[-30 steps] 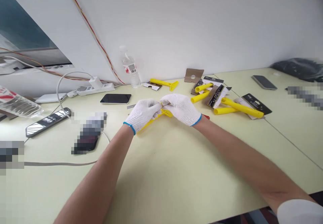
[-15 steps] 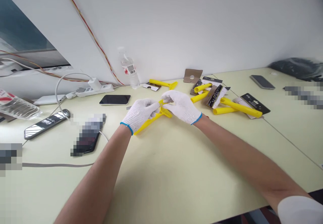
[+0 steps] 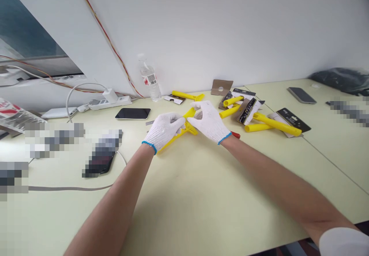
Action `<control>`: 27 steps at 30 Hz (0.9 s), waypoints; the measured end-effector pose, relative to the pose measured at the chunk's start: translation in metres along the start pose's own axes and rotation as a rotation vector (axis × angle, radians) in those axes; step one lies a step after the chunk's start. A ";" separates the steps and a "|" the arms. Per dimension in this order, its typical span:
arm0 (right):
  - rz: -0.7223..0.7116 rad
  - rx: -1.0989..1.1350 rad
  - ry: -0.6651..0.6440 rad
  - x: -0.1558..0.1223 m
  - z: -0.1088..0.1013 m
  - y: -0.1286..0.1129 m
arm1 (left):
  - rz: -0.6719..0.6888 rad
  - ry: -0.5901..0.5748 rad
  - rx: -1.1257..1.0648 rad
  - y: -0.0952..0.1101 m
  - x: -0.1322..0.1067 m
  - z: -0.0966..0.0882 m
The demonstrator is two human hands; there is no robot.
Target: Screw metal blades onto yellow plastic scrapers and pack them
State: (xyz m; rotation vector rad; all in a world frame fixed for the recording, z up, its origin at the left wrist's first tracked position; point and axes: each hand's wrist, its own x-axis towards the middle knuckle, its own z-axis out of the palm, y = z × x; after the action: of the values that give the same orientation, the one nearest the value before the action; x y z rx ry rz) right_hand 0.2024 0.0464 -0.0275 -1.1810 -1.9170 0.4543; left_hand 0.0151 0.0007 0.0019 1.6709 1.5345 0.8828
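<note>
Between my two gloved hands, just above the surface, sits the yellow plastic T-shaped scraper (image 3: pixel 188 128). My left hand (image 3: pixel 163 130) is closed round its handle, whose end pokes out below the wrist toward me. My right hand (image 3: pixel 209 122) is half curled at the scraper's cross-bar head, thumb and forefinger tips almost meeting; I cannot tell whether they actually grip it.

Beyond my left hand a clear plastic water bottle (image 3: pixel 150 80) stands against the white wall (image 3: pixel 230 29), its red and white label too small to read. Beyond and to the right of my right hand lie black printed packaging cards (image 3: pixel 292 118) among loose yellow plastic handles (image 3: pixel 272 123); their print is unreadable too. A black phone (image 3: pixel 133 113) lies flat just beyond my left hand.

On my side of both hands the pale yellow-green surface (image 3: pixel 187 202) runs bare to its near edge. A seam crosses it to the right of my right arm.
</note>
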 end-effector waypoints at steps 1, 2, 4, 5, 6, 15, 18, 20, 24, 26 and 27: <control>0.002 0.002 -0.004 0.000 0.000 0.000 | -0.001 0.006 0.015 0.001 0.000 0.000; 0.005 0.004 -0.008 0.000 0.000 0.001 | -0.002 0.011 0.033 0.002 -0.001 0.000; 0.011 0.008 -0.015 0.000 0.000 0.003 | -0.001 0.022 0.063 0.003 -0.002 0.000; 0.015 0.011 -0.018 0.001 0.001 0.004 | 0.003 0.024 0.073 0.004 -0.002 0.000; 0.018 0.015 -0.021 0.001 0.001 0.005 | 0.008 0.024 0.082 0.005 -0.002 0.000; 0.043 0.053 -0.055 0.003 0.000 0.009 | 0.039 0.010 0.103 0.003 -0.001 0.000; 0.050 0.063 -0.068 0.002 -0.001 0.008 | 0.048 0.006 0.119 0.003 -0.001 0.001; 0.053 0.068 -0.080 0.000 -0.001 0.007 | 0.049 0.005 0.133 0.003 -0.001 0.002; 0.069 0.080 -0.103 -0.001 -0.003 0.005 | 0.050 0.001 0.147 0.002 -0.001 0.004; 0.095 0.074 -0.124 -0.001 -0.004 0.004 | 0.059 -0.004 0.166 0.001 -0.001 0.004; 0.105 0.061 -0.136 0.000 -0.005 0.004 | 0.066 -0.003 0.177 0.001 -0.001 0.004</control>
State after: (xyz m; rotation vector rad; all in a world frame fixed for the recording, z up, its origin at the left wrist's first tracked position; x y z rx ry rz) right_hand 0.2082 0.0475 -0.0270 -1.2427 -1.9472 0.6598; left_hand 0.0194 -0.0002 0.0006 1.8575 1.6028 0.7966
